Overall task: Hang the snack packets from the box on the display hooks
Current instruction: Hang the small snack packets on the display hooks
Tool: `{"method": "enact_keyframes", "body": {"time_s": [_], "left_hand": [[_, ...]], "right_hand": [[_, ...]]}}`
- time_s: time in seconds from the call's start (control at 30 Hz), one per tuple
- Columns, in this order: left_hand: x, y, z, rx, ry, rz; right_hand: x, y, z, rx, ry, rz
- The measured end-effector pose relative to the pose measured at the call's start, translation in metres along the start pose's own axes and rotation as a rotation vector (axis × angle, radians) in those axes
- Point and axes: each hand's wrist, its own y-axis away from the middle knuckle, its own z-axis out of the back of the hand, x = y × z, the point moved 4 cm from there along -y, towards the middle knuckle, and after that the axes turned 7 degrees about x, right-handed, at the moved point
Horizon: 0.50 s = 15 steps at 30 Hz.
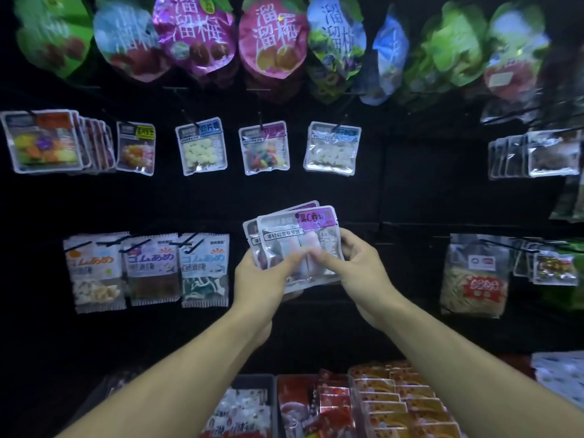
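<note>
Both my hands hold a small stack of clear snack packets with purple labels in front of the black display wall. My left hand grips the stack's lower left edge, thumb across the front. My right hand pinches the front packet at its right side, fingers behind and thumb on the front. The stack sits level with the lower row of hooks, in a gap right of three white packets. The hook behind the stack is hidden.
Large plum bags hang along the top. A middle row of small clear packets hangs above the stack. More packets hang far right. Bins of red and orange packets stand below my arms.
</note>
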Motion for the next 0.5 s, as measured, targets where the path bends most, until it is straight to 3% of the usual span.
{"method": "enact_keyframes", "body": {"time_s": [0.2, 0.43, 0.5], "left_hand": [[-0.006, -0.022, -0.031, 0.057, 0.03, 0.058], [-0.011, -0.059, -0.056, 0.106, -0.011, -0.01], [-0.007, -0.061, -0.058, 0.107, -0.036, -0.014]], "right_hand": [[0.006, -0.007, 0.054, -0.169, 0.003, -0.033], [0.029, -0.052, 0.148, -0.555, -0.057, 0.068], [0.033, -0.067, 0.164, -0.589, -0.044, 0.073]]}}
